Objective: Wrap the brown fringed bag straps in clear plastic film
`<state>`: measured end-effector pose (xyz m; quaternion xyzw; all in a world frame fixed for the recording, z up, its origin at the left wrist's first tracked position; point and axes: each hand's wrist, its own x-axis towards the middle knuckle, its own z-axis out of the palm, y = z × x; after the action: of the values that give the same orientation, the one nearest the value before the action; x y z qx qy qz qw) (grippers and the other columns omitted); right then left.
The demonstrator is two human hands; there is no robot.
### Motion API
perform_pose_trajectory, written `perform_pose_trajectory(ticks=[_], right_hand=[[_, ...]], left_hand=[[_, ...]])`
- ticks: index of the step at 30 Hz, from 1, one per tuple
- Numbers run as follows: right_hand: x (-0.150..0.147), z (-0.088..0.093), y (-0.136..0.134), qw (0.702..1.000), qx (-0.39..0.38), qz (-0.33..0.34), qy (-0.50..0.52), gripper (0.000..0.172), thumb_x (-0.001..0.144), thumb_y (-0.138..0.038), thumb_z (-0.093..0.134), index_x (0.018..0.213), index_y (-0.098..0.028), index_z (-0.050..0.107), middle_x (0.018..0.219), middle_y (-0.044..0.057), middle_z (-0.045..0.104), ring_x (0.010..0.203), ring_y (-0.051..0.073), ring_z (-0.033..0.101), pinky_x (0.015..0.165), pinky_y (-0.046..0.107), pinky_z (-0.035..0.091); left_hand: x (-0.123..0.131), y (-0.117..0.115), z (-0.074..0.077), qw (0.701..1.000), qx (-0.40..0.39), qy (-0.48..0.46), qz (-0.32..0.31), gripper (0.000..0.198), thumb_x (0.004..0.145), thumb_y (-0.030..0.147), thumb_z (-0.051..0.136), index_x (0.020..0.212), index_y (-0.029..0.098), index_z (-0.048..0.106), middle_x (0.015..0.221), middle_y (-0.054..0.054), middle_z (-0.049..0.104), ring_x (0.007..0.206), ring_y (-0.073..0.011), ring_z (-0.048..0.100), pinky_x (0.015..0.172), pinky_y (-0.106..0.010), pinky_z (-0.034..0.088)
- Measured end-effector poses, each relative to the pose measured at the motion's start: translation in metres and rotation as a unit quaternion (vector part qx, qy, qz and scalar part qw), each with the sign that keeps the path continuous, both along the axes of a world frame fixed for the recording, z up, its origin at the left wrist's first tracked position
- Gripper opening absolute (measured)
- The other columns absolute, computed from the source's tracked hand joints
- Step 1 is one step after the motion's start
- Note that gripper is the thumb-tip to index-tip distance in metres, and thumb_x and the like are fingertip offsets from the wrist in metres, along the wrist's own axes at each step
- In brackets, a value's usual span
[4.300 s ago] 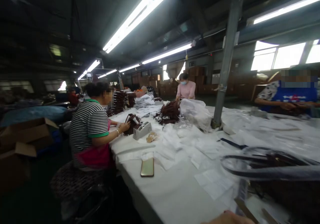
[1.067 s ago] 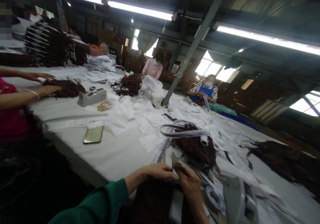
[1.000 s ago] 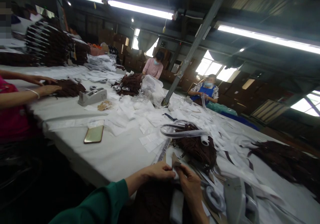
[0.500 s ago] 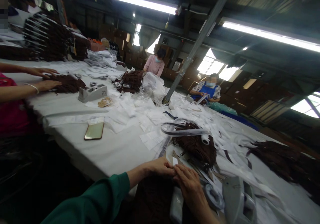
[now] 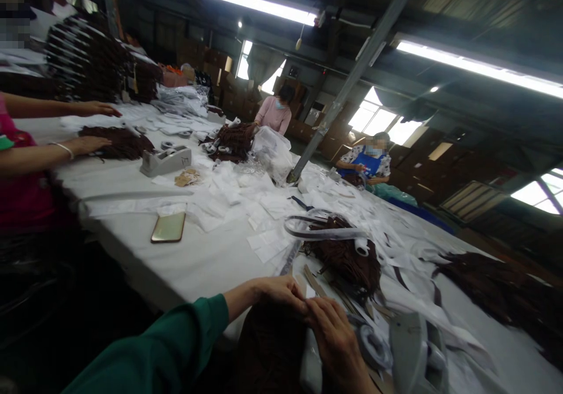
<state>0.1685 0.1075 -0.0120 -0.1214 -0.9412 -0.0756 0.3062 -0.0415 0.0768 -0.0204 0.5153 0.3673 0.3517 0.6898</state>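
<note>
My left hand [image 5: 284, 293] and my right hand [image 5: 334, 330] meet at the top edge of a dark brown fabric bundle [image 5: 270, 347] at the near table edge. The left fingers are curled closed over the fabric. Fingertips of my right hand press together on a small white slip [image 5: 310, 292], which is mostly hidden behind them. Below the right hand, a whitish, plastic-looking piece [image 5: 311, 362] lies along the fabric. Close by on the right are a roll of tape [image 5: 373, 346] and a grey tape dispenser [image 5: 407, 347].
The white-covered table [image 5: 145, 265] holds a phone [image 5: 168, 227], another dispenser [image 5: 165, 160], scattered white papers [image 5: 268, 206] and brown fabric piles [image 5: 345, 253]. A co-worker's hands [image 5: 90, 145] rest by fabric at left. Two people work across the table, beside a slanting post [image 5: 347, 89].
My fingers have closed in over the white slip, so less of it shows. The left co-worker's far hand has lifted off the brown fabric. The view has shifted slightly.
</note>
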Motion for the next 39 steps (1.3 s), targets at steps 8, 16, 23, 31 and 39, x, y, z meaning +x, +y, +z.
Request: perform_pose_trajectory(ticks=[8, 16, 23, 31, 39], right_hand=[[-0.010, 0.017, -0.006, 0.999, -0.002, -0.006, -0.052, 0.028, 0.089, -0.022, 0.051, 0.117, -0.020, 0.052, 0.097, 0.008, 0.068, 0.089, 0.023, 0.063, 0.086, 0.041, 0.044], [-0.016, 0.029, -0.008, 0.992, -0.080, -0.048, -0.081, 0.041, 0.070, -0.017, 0.055, 0.109, -0.022, 0.046, 0.078, 0.000, 0.066, 0.069, 0.021, 0.065, 0.095, 0.049, 0.034], [-0.008, 0.019, 0.000, 0.995, -0.045, -0.051, -0.072, 0.051, 0.077, -0.023, 0.057, 0.125, -0.018, 0.041, 0.095, 0.008, 0.069, 0.080, 0.023, 0.067, 0.103, 0.055, 0.024], [0.005, 0.019, 0.005, 0.958, -0.277, -0.079, -0.014, 0.050, 0.082, -0.027, 0.053, 0.131, -0.020, 0.043, 0.105, 0.010, 0.071, 0.092, 0.025, 0.068, 0.085, 0.042, 0.052], [-0.005, 0.049, 0.016, 0.926, -0.353, -0.135, -0.010, 0.025, 0.073, -0.031, 0.060, 0.093, -0.020, 0.069, 0.077, 0.003, 0.071, 0.069, 0.020, 0.066, 0.061, 0.030, 0.052]], left_hand=[[0.009, 0.002, 0.003, 0.992, 0.008, 0.055, 0.114, 0.023, 0.076, 0.028, 0.052, 0.057, 0.015, 0.053, 0.054, 0.004, 0.045, 0.052, -0.0096, 0.036, 0.050, -0.024, 0.028], [0.025, -0.001, -0.003, 0.984, 0.045, 0.107, 0.134, 0.041, 0.081, 0.045, 0.051, 0.051, 0.018, 0.043, 0.048, 0.006, 0.031, 0.049, -0.0090, 0.028, 0.048, -0.025, 0.021], [0.016, -0.014, -0.001, 0.987, 0.094, 0.109, 0.066, 0.035, 0.075, 0.048, 0.060, 0.061, 0.016, 0.054, 0.055, 0.006, 0.039, 0.053, -0.0085, 0.034, 0.049, -0.023, 0.025], [0.025, -0.013, -0.003, 0.972, 0.156, 0.128, 0.119, 0.028, 0.077, 0.039, 0.061, 0.085, 0.015, 0.071, 0.064, 0.002, 0.055, 0.064, -0.0134, 0.048, 0.060, -0.022, 0.037], [0.031, -0.015, 0.000, 0.958, 0.211, 0.170, 0.099, 0.025, 0.081, 0.033, 0.056, 0.086, 0.013, 0.071, 0.065, 0.003, 0.055, 0.059, -0.0103, 0.045, 0.055, -0.019, 0.032]])
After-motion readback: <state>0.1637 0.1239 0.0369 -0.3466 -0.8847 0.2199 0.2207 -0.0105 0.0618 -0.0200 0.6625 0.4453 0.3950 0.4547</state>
